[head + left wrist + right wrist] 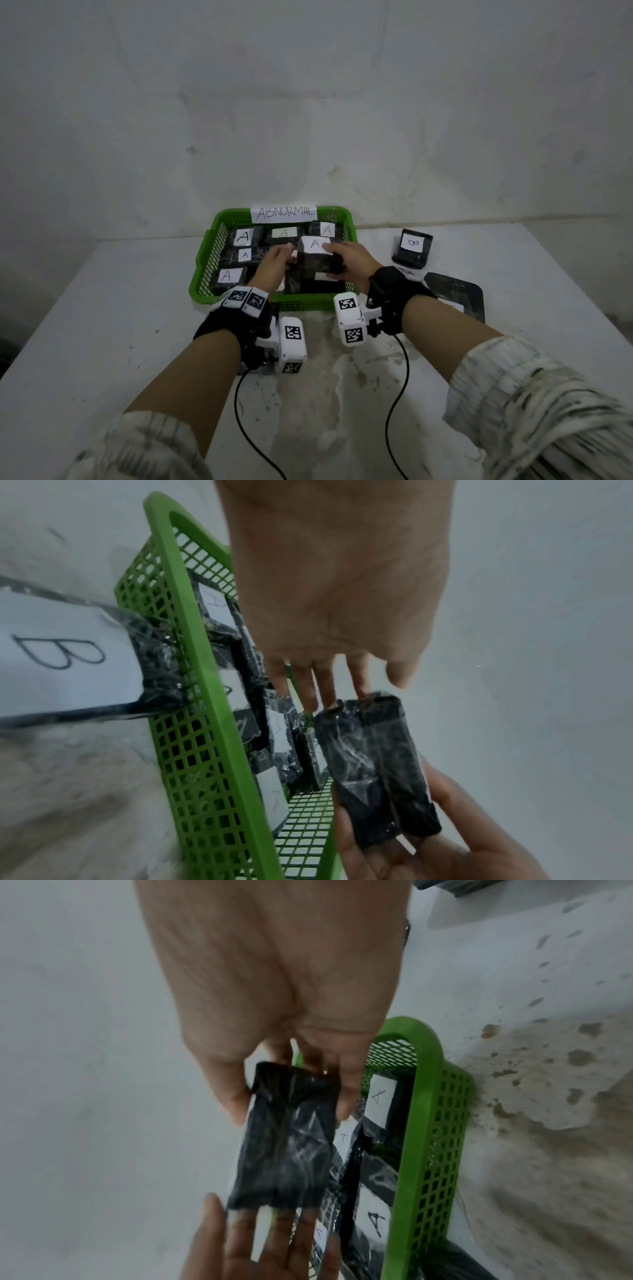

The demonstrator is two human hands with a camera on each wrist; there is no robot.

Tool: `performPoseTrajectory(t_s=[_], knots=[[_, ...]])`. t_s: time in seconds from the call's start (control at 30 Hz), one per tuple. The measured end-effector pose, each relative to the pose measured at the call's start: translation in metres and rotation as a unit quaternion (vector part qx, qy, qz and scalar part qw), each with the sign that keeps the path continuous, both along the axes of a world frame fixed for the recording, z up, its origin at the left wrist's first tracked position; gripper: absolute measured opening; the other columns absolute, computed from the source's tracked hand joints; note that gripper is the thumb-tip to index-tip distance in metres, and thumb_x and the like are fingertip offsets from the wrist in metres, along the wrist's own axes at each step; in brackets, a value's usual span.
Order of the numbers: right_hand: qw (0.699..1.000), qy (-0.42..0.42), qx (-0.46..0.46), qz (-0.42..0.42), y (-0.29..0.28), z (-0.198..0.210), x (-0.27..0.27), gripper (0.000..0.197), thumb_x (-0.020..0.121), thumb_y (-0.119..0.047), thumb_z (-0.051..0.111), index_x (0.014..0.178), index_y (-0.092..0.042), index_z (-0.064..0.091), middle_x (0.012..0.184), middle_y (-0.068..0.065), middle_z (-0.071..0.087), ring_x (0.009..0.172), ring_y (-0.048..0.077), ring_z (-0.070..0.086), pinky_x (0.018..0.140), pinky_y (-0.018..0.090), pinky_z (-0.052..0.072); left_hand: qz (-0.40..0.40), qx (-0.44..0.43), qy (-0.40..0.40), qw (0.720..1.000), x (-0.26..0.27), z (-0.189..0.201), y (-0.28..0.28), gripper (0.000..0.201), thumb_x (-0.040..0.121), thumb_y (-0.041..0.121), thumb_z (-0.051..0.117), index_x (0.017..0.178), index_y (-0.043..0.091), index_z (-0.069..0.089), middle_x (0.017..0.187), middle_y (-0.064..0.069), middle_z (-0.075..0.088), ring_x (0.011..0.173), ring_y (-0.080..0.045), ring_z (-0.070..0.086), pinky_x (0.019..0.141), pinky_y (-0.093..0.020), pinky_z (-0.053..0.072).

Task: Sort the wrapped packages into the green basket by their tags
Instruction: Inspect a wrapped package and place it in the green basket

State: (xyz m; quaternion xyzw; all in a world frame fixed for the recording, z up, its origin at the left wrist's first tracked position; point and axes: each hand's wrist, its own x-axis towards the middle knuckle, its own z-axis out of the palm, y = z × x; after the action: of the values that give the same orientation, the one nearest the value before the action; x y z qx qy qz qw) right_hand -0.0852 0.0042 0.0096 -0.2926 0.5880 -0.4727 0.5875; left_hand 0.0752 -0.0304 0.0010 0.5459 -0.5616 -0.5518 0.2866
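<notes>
Dim, flat light; edges warped; wrist views blurred.

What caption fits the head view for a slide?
Both hands, left hand and right hand, hold an A-tagged package over the green basket.

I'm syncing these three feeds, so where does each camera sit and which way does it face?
Head: on the head, facing forward and down at the green basket; both forearms show.
Left wrist: looks along the left hand at the held package.
Right wrist: looks along the right hand at it.
Both wrist views share package, basket and opposite hand.
</notes>
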Motion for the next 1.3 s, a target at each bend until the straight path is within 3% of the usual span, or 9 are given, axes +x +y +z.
performPoseTrajectory(t_s=[0.17, 0.3, 0.5, 0.6, 0.7, 0.77, 0.87, 1.13, 1.3], knots=[[0.978, 0.19, 0.06, 0.058, -0.005, -0.018, 0.004, 0.022, 0.091, -0.014, 0.057, 0.072, -0.008, 0.048, 0.08, 0.008, 0.049, 0.082, 0.025, 0.05, 0.074, 0.034, 0.04, -0.189, 0.054, -0.343, 0.918, 0.017, -0.033, -0.007, 0.053, 0.099, 0.05, 0.025, 0.137, 0.017, 0.041, 0.148, -0.013, 0.036, 0.137, -0.032, 0.032, 0.113, -0.043, 0.023], [0.9, 0.377, 0.087, 0.198, -0.006, -0.019, 0.01, 0.042, 0.094, -0.014, 0.052, 0.058, -0.011, 0.031, 0.066, 0.004, 0.033, 0.058, 0.016, 0.034, 0.053, 0.027, 0.025, -0.245, 0.03, -0.473, 0.846, 0.014, -0.034, -0.002, 0.062, 0.093, 0.064, 0.019, 0.145, 0.033, 0.031, 0.156, -0.006, 0.023, 0.141, -0.036, 0.021, 0.115, -0.05, 0.01], [0.795, 0.51, 0.137, 0.297, -0.02, -0.016, 0.011, 0.047, 0.104, -0.018, 0.035, 0.058, -0.01, 0.034, 0.069, 0.007, 0.039, 0.071, 0.021, 0.041, 0.052, 0.016, 0.03, -0.265, 0.016, -0.469, 0.843, 0.016, -0.035, -0.002, 0.052, 0.091, 0.066, 0.03, 0.137, 0.043, 0.04, 0.152, -0.005, 0.028, 0.139, -0.04, 0.022, 0.115, -0.052, 0.015], [0.77, 0.537, 0.158, 0.306, -0.025, -0.018, 0.015, 0.029, 0.103, -0.017, 0.039, 0.087, 0.0, 0.057, 0.115, 0.023, 0.057, 0.099, 0.026, 0.051, 0.09, 0.03, 0.044, -0.27, 0.017, -0.469, 0.84, 0.016, -0.037, -0.005, 0.054, 0.09, 0.065, 0.033, 0.139, 0.042, 0.037, 0.151, -0.004, 0.032, 0.136, -0.04, 0.027, 0.114, -0.05, 0.02], [0.738, 0.575, 0.156, 0.316, -0.03, -0.029, 0.014, 0.024, 0.097, -0.02, 0.053, 0.1, 0.002, 0.062, 0.128, 0.019, 0.058, 0.106, 0.031, 0.057, 0.088, 0.034, 0.045, -0.292, 0.031, -0.47, 0.833, 0.016, -0.036, -0.008, 0.051, 0.093, 0.062, 0.03, 0.14, 0.041, 0.035, 0.151, -0.007, 0.031, 0.136, -0.039, 0.027, 0.113, -0.047, 0.019], [0.736, 0.594, 0.147, 0.289, -0.031, -0.037, 0.013, 0.022, 0.089, -0.021, 0.065, 0.082, -0.001, 0.059, 0.118, 0.017, 0.064, 0.093, 0.03, 0.06, 0.079, 0.035, 0.049, -0.305, 0.034, -0.47, 0.828, 0.015, -0.033, -0.009, 0.05, 0.095, 0.059, 0.029, 0.14, 0.04, 0.036, 0.15, -0.007, 0.034, 0.137, -0.037, 0.028, 0.113, -0.046, 0.017], [0.743, 0.613, 0.125, 0.237, -0.028, -0.044, 0.014, 0.021, 0.088, -0.011, 0.064, 0.105, 0.002, 0.062, 0.116, 0.018, 0.064, 0.105, 0.033, 0.063, 0.079, 0.034, 0.051, -0.309, 0.026, -0.471, 0.826, 0.015, -0.032, -0.009, 0.048, 0.095, 0.057, 0.031, 0.139, 0.039, 0.04, 0.148, -0.006, 0.036, 0.136, -0.037, 0.029, 0.113, -0.044, 0.018], [0.73, 0.626, 0.093, 0.259, -0.026, -0.044, 0.013, 0.02, 0.094, -0.005, 0.051, 0.108, 0.004, 0.062, 0.119, 0.02, 0.063, 0.108, 0.032, 0.062, 0.079, 0.032, 0.049, -0.283, 0.037, -0.459, 0.841, 0.014, -0.026, -0.002, 0.046, 0.095, 0.056, 0.034, 0.136, 0.038, 0.044, 0.147, -0.008, 0.034, 0.135, -0.04, 0.026, 0.11, -0.044, 0.024], [0.733, 0.641, 0.05, 0.224, -0.017, -0.031, 0.009, 0.021, 0.094, -0.016, 0.049, 0.111, -0.005, 0.055, 0.12, 0.015, 0.059, 0.105, 0.031, 0.06, 0.075, 0.035, 0.046, -0.284, 0.057, -0.488, 0.823, -0.002, -0.006, 0.005, 0.055, 0.1, 0.044, 0.032, 0.146, 0.015, 0.029, 0.152, -0.016, 0.026, 0.139, -0.033, 0.027, 0.113, -0.039, 0.024]])
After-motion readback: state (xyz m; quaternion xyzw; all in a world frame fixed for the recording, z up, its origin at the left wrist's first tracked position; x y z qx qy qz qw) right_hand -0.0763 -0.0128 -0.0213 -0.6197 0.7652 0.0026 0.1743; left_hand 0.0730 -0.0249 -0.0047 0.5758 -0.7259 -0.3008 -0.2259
